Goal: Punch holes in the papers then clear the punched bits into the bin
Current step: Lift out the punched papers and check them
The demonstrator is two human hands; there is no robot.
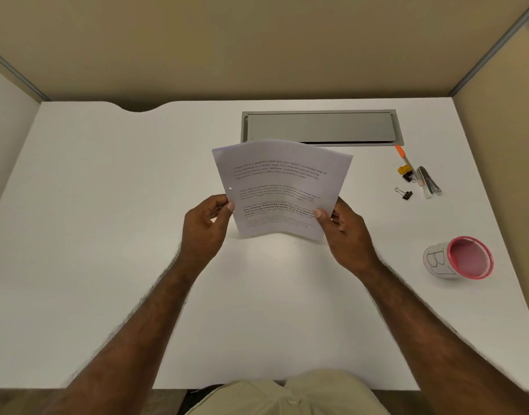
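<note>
Papers (279,190) at desk centre, held upright, bowed. Left hand (207,226) pinches left edge, right hand (344,232) right edge. Bin (460,259) at 4 o'clock, punch (429,182) at 2. Risk: sheets slip askew in loose pinch, holes misalign.

- Left hand (207,227): raised mid-frame, fingers curled, thumb pressed forward in a pinch.
- Right hand (345,232): level with it, same pinch.
- Both bare forearms extended forward, converging.

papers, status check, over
Left hand and right hand grip papers above desk. One hole at left edge. Bin right, unobstructed.
</note>
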